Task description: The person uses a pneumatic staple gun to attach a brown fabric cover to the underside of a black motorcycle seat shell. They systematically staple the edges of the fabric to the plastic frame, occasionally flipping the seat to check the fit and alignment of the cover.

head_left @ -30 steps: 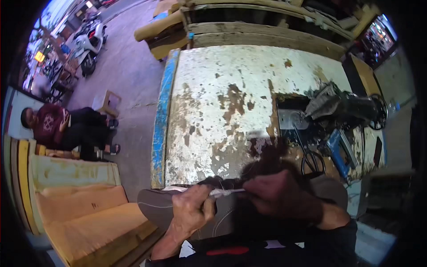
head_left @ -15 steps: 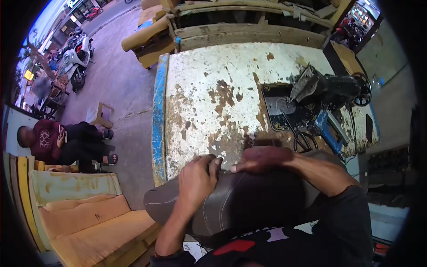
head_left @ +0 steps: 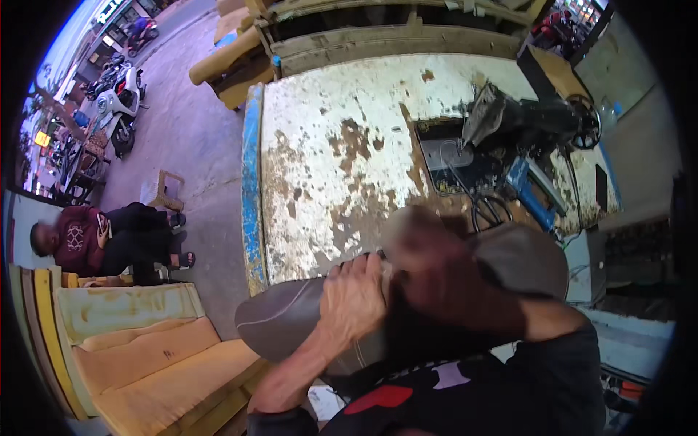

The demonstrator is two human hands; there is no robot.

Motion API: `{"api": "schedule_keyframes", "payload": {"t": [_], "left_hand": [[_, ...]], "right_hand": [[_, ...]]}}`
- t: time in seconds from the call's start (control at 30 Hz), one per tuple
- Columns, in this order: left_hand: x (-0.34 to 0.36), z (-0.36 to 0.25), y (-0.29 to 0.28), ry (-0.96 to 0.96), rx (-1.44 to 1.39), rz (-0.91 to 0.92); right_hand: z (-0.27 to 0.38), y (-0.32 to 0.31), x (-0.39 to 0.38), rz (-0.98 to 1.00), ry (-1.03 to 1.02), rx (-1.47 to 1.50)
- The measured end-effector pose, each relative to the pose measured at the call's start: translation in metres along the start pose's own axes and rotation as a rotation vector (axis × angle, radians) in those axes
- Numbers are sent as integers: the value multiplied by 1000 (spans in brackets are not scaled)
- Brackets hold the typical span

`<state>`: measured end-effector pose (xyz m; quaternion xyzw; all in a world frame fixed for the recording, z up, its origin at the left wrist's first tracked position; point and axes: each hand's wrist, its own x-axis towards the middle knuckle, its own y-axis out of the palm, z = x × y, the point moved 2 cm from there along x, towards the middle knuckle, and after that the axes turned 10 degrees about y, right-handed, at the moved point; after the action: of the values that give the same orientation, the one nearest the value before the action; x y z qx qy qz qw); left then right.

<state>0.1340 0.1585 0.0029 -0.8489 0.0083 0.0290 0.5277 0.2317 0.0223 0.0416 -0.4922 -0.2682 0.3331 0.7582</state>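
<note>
A dark brown motorcycle seat with pale stitching lies across my lap against the near edge of the worn white table. My left hand rests on its cover, the fingers together and bent over the far edge. Beside it my right hand is smeared by motion above the seat's middle, and its fingers cannot be made out. Just beyond the seat's right part lie black-handled scissors, their blades pointing toward the black sewing machine. A blue tool, perhaps a staple gun, lies right of the scissors.
A wooden frame stands behind the table. Left of me is a tan upholstered bench, with a seated person beyond it. A small stool and a white scooter stand farther out. An open box sits at the back right.
My left hand has moved right along the seat and turned more palm-down. The right hand has lifted and blurred, swinging over the seat. The whole view has shifted slightly.
</note>
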Motion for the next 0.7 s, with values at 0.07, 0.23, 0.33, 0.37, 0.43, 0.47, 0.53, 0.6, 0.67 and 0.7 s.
{"api": "schedule_keyframes", "payload": {"t": [0.07,0.23,0.33,0.37,0.43,0.47,0.53,0.6,0.67,0.7], "left_hand": [[8,1,-1,19,-71,-92],[20,3,-8,-115,-194,81],[25,8,-10,-134,-142,117],[27,14,-4,-105,-125,83],[26,13,-6,-153,-136,83],[29,7,-9,-94,-124,67],[19,6,-12,-153,-104,111],[-11,-6,-16,-130,-50,35],[-29,-26,-48,-25,-27,-120],[-36,-47,-78,-80,24,-175]], "right_hand": [[0,10,-31,-203,-98,-113],[-5,27,-29,-233,-67,-185],[-7,30,-20,-224,-118,-194],[-14,38,-18,-322,-192,-182],[-22,41,-15,-328,-311,-162],[-28,41,-14,-335,-363,-166],[-17,33,-10,-68,-266,-170],[-3,27,-23,-100,-349,-218],[27,-17,-28,-33,-251,-148],[38,-42,-31,-97,-315,-127]]}}
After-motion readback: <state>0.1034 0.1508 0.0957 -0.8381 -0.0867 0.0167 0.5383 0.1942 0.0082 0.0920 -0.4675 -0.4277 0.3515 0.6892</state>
